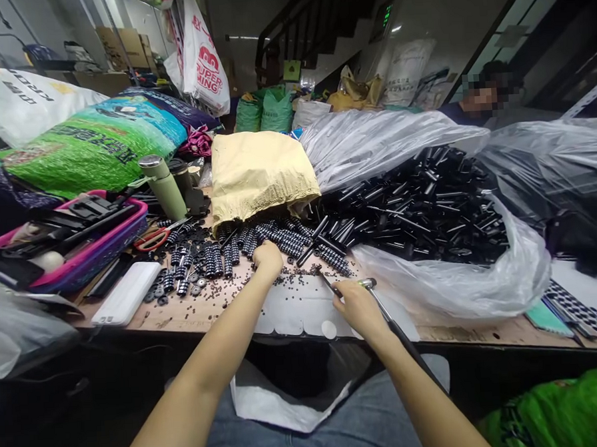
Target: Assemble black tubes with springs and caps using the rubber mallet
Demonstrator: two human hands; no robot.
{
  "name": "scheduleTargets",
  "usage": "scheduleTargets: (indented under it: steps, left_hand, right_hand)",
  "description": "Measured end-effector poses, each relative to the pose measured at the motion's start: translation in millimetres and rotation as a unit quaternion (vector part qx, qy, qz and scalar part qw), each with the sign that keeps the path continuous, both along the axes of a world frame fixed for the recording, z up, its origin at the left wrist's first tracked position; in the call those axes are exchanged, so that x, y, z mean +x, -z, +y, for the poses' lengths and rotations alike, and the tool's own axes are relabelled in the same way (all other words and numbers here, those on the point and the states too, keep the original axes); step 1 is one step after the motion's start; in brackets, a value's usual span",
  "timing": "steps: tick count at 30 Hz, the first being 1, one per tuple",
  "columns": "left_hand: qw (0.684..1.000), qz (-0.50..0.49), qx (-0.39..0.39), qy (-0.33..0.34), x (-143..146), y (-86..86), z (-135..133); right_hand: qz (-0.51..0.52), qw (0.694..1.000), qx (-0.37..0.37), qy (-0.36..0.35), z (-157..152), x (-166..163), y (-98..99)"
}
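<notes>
Rod x1 [400,336] in R hand [357,307]

Left hand [267,257]: fingers curled under, arm stretched forward.
Right hand [357,306]: fingers closed in a grip, forearm nearer the body.

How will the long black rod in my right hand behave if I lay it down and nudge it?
Held near one end by the right hand, the rod runs straight, so probably stiff. It looks round and slim, so it would likely roll on the flat table.
</notes>
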State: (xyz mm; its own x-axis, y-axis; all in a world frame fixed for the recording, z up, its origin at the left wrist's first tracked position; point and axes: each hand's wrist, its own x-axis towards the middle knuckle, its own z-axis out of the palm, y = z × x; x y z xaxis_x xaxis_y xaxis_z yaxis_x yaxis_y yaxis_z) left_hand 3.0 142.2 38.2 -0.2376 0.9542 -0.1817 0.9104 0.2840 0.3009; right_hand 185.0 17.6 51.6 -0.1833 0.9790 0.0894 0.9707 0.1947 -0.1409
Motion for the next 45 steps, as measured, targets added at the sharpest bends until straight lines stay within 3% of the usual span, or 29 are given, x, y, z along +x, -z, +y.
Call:
scheduleTargets:
  steps: [3,7,9,10,12,14,18,23,27,32,36,45]
  left_hand:
    - [0.998,-0.043,0.044,0.030,-4,-4.6,-20]
    - [0.979,-0.142,0.101,0.102,-3,-11.6,-59]
    - [0.942,-0.296,0.058,0.144,-1,-12.5,-79]
    - [0.908,-0.386,0.015,0.162,1,-11.9,-88]
    - [0.830,-0.529,-0.069,0.162,4,-9.0,-102]
    - [0.789,-0.596,-0.095,0.116,7,-4.5,-110]
    - [0.753,-0.653,-0.057,0.056,12,3.4,-115]
    - [0.697,-0.715,-0.028,0.042,9,-0.7,-116]
    - [0.690,-0.721,-0.053,0.028,6,-9.2,-120]
    - [0.649,-0.759,-0.053,-0.032,15,-15.6,-126]
    - [0.629,-0.773,-0.064,-0.047,21,-21.0,-130]
    - [0.672,-0.737,-0.045,-0.051,24,-18.7,-133]
  right_hand:
    - [0.132,0.990,-0.037,-0.040,-4,15,-31.7]
    - [0.306,0.924,-0.216,-0.079,8,24,-65.2]
    - [0.370,0.885,-0.268,-0.086,19,21,-65.3]
    - [0.394,0.874,-0.273,-0.082,24,18,-61.3]
    - [0.414,0.877,-0.234,-0.069,29,6,-48.6]
    - [0.378,0.914,-0.134,-0.067,25,-8,-34.0]
    - [0.207,0.971,0.012,-0.119,2,-29,-11.2]
    - [0.192,0.974,0.042,-0.117,-12,-26,-2.3]
    - [0.250,0.957,0.022,-0.147,-19,-21,-8.1]
    - [0.290,0.932,0.025,-0.216,-28,-31,-14.5]
    - [0.288,0.932,0.017,-0.219,-27,-36,-10.4]
    - [0.297,0.937,0.002,-0.183,-31,-39,-6.4]
